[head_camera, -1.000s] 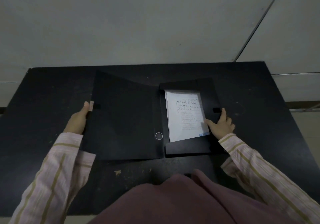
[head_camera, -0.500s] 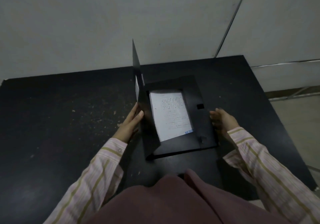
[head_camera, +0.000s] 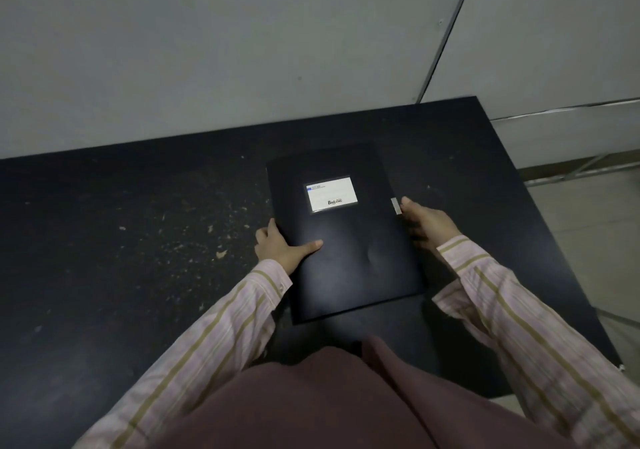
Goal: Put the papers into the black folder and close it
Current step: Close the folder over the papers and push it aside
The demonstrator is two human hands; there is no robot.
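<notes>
The black folder [head_camera: 349, 247] lies closed and flat on the black table [head_camera: 121, 258], its cover up with a white label [head_camera: 331, 194] near the top. The papers are hidden inside it. My left hand [head_camera: 282, 246] grips the folder's left edge, thumb pressed on the cover and fingers under the spine side. My right hand [head_camera: 424, 221] rests against the right edge, beside a small grey closure tab [head_camera: 395, 205]; its fingers curl at the edge.
Pale specks and scraps of debris [head_camera: 221, 252] dot the table left of the folder. A grey wall [head_camera: 242, 50] rises right behind the table. The table's right edge [head_camera: 540, 206] drops to a tiled floor.
The folder's left cover, flat open a second ago and upright half a second ago, now lies shut over the papers. My left hand swung it over; my right hand moved to the right edge.
</notes>
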